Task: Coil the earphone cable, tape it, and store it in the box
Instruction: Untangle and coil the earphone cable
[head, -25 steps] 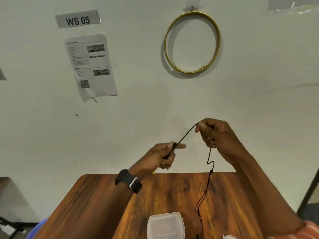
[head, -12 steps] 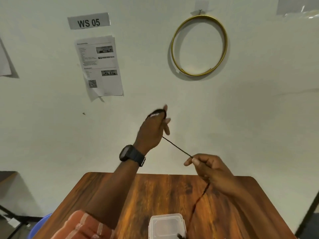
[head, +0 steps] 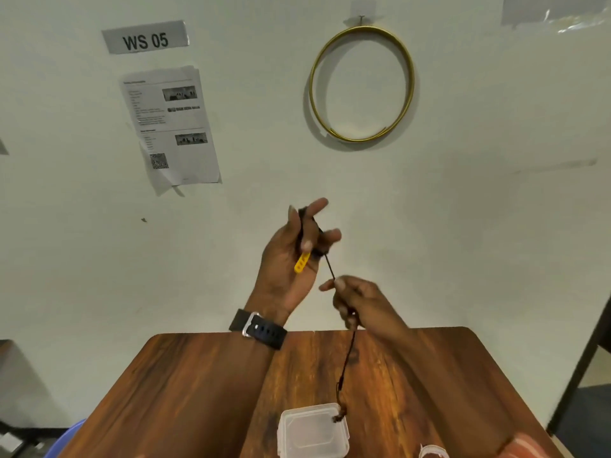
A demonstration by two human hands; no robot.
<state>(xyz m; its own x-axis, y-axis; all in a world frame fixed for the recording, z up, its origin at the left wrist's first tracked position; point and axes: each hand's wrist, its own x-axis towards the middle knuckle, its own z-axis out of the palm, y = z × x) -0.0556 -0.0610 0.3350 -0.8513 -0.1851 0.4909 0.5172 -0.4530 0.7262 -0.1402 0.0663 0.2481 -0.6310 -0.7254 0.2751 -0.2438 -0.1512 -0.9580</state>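
Observation:
The black earphone cable point(head: 345, 360) is partly wound around the fingers of my left hand point(head: 291, 259), which is raised palm toward me above the table's far edge. A small yellow tab point(head: 302, 263) sticks out under its thumb. Just below and right, my right hand point(head: 358, 304) pinches the cable, a short taut stretch running between the two hands. The rest of the cable hangs down from my right hand, and its end dangles over the corner of the clear plastic box point(head: 312, 431), which sits at the table's near edge.
The wooden table point(head: 185, 391) stands against a white wall. A roll of clear tape point(head: 433, 452) shows at the bottom edge right of the box. A gold hoop point(head: 362, 84) and a printed sheet point(head: 170, 125) hang on the wall. A blue object point(head: 66, 439) sits lower left.
My left hand has turned its palm toward me, showing the wound cable and yellow tab. My right hand has moved closer under it, and the hanging end has risen to the box.

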